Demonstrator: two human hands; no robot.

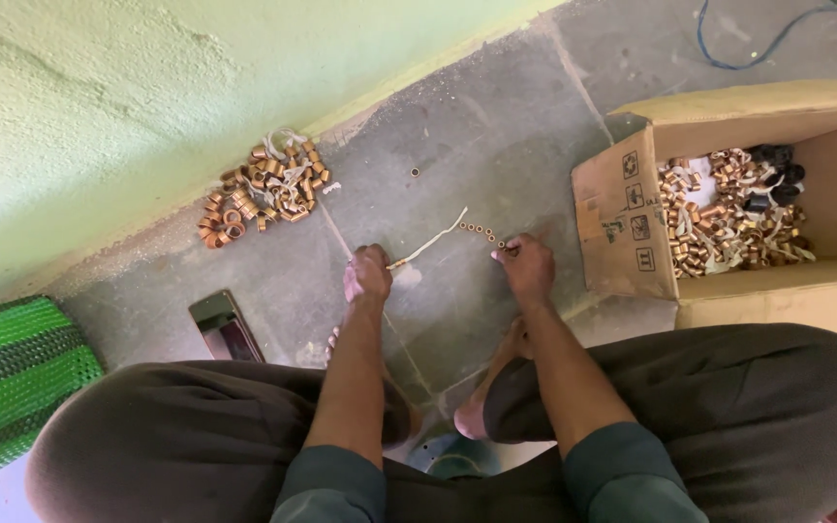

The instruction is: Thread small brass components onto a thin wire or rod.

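Note:
My left hand (pixel 368 274) pinches the near end of a pale strip of string (pixel 433 242) that lies across the stone floor (pixel 496 136). A short row of small copper rings (pixel 480 230) sits on the floor by the string's far end. My right hand (pixel 525 268) is closed on one ring at the end of that row. A heap of copper rings tied with pale string (pixel 263 189) lies against the green wall, far left of my hands. An open cardboard box (pixel 624 218) to the right holds many more copper rings (pixel 724 213).
A dark phone (pixel 226 325) lies on the floor to the left of my knee. A green woven basket (pixel 7 378) stands at the far left. One stray ring (pixel 415 172) lies alone on the floor. A blue cable (pixel 748 48) runs behind the box.

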